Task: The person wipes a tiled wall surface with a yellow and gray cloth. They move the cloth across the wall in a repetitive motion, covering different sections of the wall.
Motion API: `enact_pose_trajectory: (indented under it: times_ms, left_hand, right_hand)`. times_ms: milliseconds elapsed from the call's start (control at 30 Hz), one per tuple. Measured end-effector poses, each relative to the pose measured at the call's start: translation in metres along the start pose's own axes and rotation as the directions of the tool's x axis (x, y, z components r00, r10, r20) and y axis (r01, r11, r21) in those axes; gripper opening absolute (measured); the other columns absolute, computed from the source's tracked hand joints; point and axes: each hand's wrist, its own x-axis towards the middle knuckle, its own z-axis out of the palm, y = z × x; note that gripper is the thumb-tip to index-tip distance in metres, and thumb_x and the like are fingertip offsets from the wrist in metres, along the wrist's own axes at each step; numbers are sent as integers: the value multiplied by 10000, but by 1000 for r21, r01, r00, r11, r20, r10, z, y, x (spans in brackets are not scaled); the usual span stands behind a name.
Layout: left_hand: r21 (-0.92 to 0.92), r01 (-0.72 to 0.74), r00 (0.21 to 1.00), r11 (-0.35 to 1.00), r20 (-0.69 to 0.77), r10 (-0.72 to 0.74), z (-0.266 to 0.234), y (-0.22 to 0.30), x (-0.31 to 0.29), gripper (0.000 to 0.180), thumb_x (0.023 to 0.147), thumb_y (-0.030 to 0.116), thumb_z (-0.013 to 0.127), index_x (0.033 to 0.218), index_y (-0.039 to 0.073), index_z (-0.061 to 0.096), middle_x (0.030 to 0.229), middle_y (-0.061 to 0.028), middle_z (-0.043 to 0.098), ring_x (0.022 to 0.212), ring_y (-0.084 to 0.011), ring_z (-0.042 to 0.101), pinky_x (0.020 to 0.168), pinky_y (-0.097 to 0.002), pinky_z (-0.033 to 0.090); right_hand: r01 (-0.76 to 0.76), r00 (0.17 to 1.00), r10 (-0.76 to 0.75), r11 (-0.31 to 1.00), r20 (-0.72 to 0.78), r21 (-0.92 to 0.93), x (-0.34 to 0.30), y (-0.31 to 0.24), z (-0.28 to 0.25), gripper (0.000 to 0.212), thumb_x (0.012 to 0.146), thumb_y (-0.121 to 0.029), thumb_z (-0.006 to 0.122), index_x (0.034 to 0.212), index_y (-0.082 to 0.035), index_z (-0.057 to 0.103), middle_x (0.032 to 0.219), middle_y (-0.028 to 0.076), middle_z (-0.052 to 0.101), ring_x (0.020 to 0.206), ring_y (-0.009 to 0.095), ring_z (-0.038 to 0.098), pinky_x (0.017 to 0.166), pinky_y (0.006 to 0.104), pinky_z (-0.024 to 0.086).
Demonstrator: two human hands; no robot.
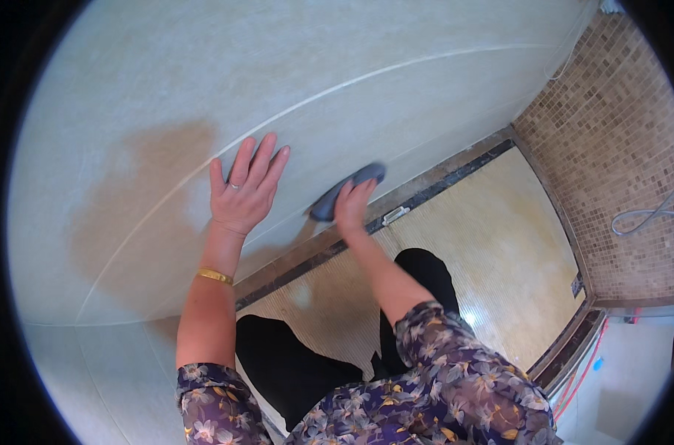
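Note:
My left hand (246, 187) lies flat against the pale tiled wall (337, 67), fingers stretched out, a ring on one finger and a gold bracelet (215, 275) round the wrist. Lower on the same wall, to the right, my right hand (354, 205) presses a grey cloth (349, 191) to the tiles. The cloth is folded into a long pad, slightly smeared by motion, and the fingers are closed over it. A light grout line curves across the wall just above my left fingertips.
A dark stone border (456, 172) runs along the wall's foot, with a small white piece (395, 215) lying by it. The ribbed beige floor (515, 245) spreads below. Brown mosaic (619, 126) covers the right wall, where a shower hose (648, 213) hangs. Red tubing (583, 371) lies beyond the sill.

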Motion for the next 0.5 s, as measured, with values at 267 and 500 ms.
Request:
enact_pose_trajectory:
  times_ms: [267,500]
  left_hand:
    - [25,24,1000,999,6,-24,-3,4,-9,436,891,221,598,1320,298,607,1466,59,504,1413,-186,390,1200,-533,97]
    - [7,40,999,999,-5,-40,1,5,-10,409,908,211,570,1305,301,611,1467,76,499,1399,-163,409,1198,-525,111]
  right_hand:
    - [-56,993,57,998,-104,15,33,-13,-10,579,979,-138,444,1378,236,253,1467,423,238,1378,528,263,1174,494,230]
    - [-633,691,628,765,359,-119,-99,-15,60,384,930,-183,508,1181,106,534,1220,328,560,1143,457,556,1008,525,428]
